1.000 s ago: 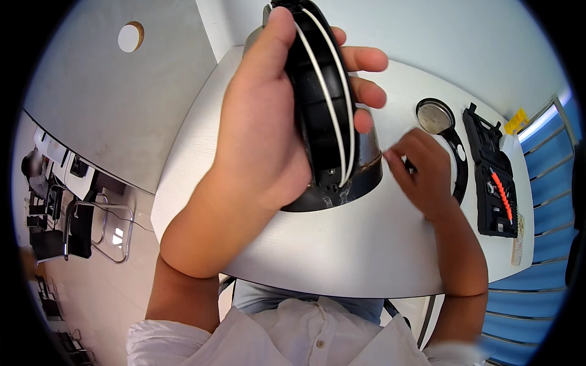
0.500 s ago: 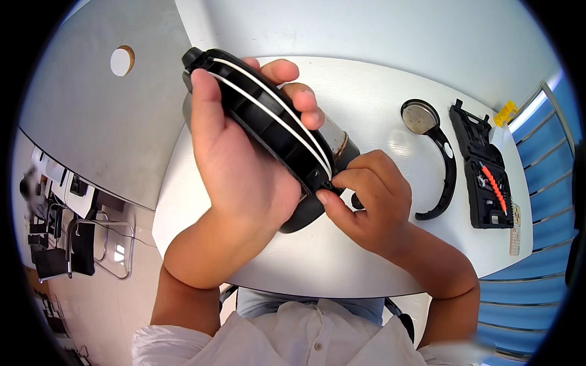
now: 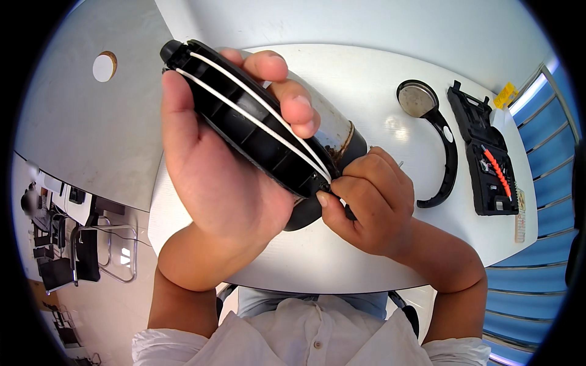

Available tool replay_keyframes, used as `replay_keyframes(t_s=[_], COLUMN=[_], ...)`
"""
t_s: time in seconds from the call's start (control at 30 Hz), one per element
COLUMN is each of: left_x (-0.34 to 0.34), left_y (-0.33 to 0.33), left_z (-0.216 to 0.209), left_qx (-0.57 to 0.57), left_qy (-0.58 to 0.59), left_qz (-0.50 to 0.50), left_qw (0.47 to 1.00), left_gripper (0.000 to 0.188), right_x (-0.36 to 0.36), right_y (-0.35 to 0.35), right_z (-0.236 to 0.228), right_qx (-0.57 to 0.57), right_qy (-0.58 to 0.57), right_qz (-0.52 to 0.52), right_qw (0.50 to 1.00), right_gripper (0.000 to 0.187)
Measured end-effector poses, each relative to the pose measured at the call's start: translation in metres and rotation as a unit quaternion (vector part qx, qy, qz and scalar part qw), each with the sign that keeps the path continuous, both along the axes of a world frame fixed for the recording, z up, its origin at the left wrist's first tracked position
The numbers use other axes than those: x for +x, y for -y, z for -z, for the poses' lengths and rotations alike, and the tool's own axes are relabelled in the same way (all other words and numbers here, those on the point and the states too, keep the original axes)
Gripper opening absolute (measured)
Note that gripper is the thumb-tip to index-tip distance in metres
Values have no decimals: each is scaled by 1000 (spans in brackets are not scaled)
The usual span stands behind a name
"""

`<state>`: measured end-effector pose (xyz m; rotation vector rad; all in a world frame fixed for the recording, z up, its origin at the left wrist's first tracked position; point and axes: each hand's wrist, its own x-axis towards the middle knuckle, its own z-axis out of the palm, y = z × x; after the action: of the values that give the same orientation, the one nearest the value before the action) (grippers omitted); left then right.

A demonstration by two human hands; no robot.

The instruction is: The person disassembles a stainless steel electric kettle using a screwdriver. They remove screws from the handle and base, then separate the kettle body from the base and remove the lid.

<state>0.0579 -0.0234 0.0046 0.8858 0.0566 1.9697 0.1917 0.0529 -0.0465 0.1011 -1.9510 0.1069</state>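
An electric kettle (image 3: 332, 114) with a metal body is tilted in front of me. Its black handle (image 3: 229, 100) has its hollow inner side exposed, and two white wires (image 3: 257, 121) run along it. My left hand (image 3: 223, 158) is closed around the handle, thumb on one side and fingers curled over the other. My right hand (image 3: 375, 198) pinches at the handle's lower end, where the wires come together. Its fingertips hide what they grip. A thin metal tip (image 3: 401, 163) shows beside its knuckles, and something dark shows under its palm.
A black curved handle cover (image 3: 450, 158) with a round metal-faced end lies at the right of the white table (image 3: 293, 268). Next to it an open black tool case (image 3: 488, 165) holds a red-orange flexible shaft (image 3: 497, 174). A grey panel (image 3: 91, 122) stands left; metal rails (image 3: 537, 207) run right.
The kettle and my left hand have shifted slightly left and up, showing more of the metal body. My right hand still pinches at the handle's lower end, and a thin metal tip now shows.
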Motion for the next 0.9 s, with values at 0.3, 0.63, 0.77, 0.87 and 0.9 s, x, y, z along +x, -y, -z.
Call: replay_keyframes(t_s=[0.3, 0.63, 0.77, 0.87, 0.9], left_x=[-1, -7, -24, -36, -36], left_y=[2, -2, -3, -10, -10], left_z=[0, -2, -10, -11, -12], left_qx=[0, -29, -74, -74, -74], left_qy=[-15, -8, 34, 15, 11], left_qz=[13, 39, 63, 107, 107], left_qw=[1000, 999, 995, 991, 991], left_gripper=[38, 38, 37, 36, 35], right_x=[-2, 4, 21, 36, 36], right_y=[1, -10, -44, -80, -89], right_z=[2, -3, -41, -43, -37], right_qx=[10, 28, -54, -200, -215], right_qy=[-14, 37, 125, 265, 316], right_qz=[-5, 5, 85, 206, 215], right_qw=[1000, 999, 987, 921, 899], right_gripper=[23, 24, 20, 10, 10])
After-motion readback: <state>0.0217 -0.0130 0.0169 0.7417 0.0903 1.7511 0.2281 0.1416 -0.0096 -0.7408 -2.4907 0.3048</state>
